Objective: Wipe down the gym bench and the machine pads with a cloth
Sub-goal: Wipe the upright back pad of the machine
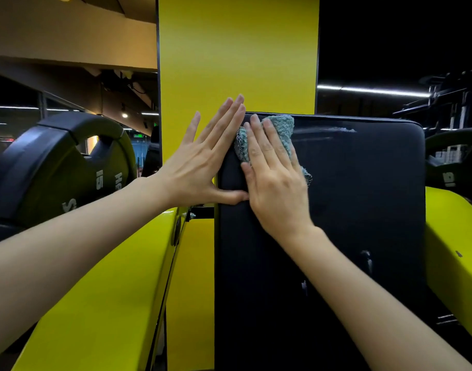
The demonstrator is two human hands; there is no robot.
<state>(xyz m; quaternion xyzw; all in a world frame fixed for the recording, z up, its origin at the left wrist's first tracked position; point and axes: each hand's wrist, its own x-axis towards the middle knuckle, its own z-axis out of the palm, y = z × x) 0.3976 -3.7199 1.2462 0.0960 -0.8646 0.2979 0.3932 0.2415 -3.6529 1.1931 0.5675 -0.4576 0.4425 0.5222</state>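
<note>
Bracing the edge of the black machine pad (363, 196), the left hand (202, 162) lies flat beside the right hand (275, 180), whose straight fingers press the teal cloth (281, 127) against it; a faint streak (328, 129) right of the cloth suggests, perhaps, wiping barely begun.

Bare pad (363, 199) open toward the right and below; yellow column (237, 49) just behind, weight plate (55, 172) well left.

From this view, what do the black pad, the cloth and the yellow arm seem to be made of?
Black pad: probably vinyl or faux leather over padding; smooth, faint sheen, piped top edge. Cloth: looks like terry or microfibre; teal, nubby loops. Yellow arm: likely painted metal; glossy, hard reflections.
</note>
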